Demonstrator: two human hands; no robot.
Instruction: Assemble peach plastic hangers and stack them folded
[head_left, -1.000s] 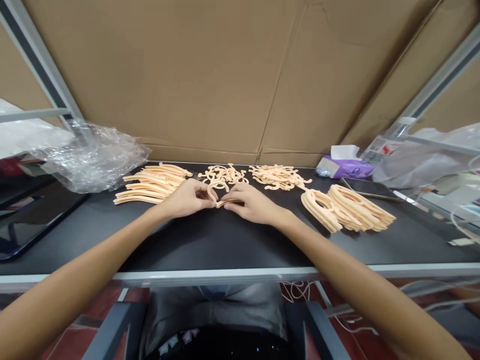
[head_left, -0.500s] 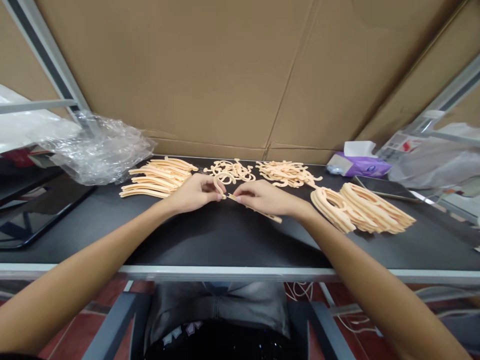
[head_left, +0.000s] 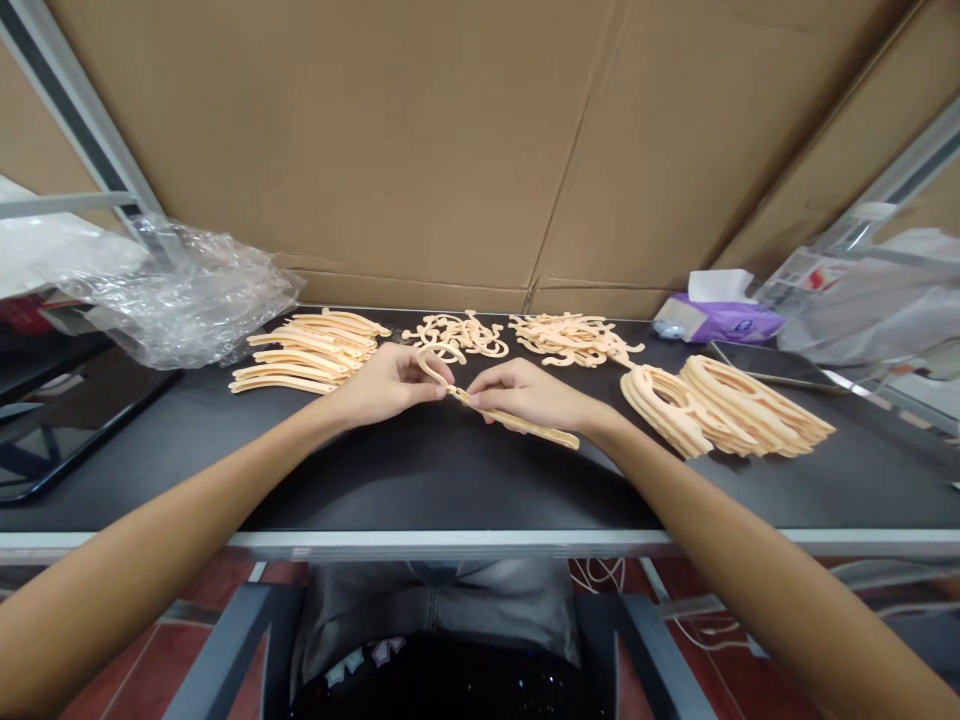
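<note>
My left hand (head_left: 394,385) pinches a cream-coloured plastic hanger hook (head_left: 429,358), its curve rising above my fingers. In my right hand (head_left: 525,393) is a slim, slightly curved hanger arm (head_left: 551,432) of the same colour, slanting down to the right. The hook's lower end meets the arm's left end between my hands; whether they are locked together I cannot tell. Behind my hands lies a loose pile of hooks (head_left: 480,335). Similar curved arms (head_left: 289,370) are stacked beyond my left hand.
Another pile of small cream parts (head_left: 574,338) lies at the back. Stacked folded hanger pieces (head_left: 750,410) sit at the right. Further right are a purple tissue pack (head_left: 731,318) and a dark flat device (head_left: 776,366). Crumpled clear plastic (head_left: 202,300) and a glossy black object (head_left: 82,430) occupy the left.
The hook's end and the arm's end have come together, where a small gap showed before. The arm has turned in my right hand and shows more of its length.
</note>
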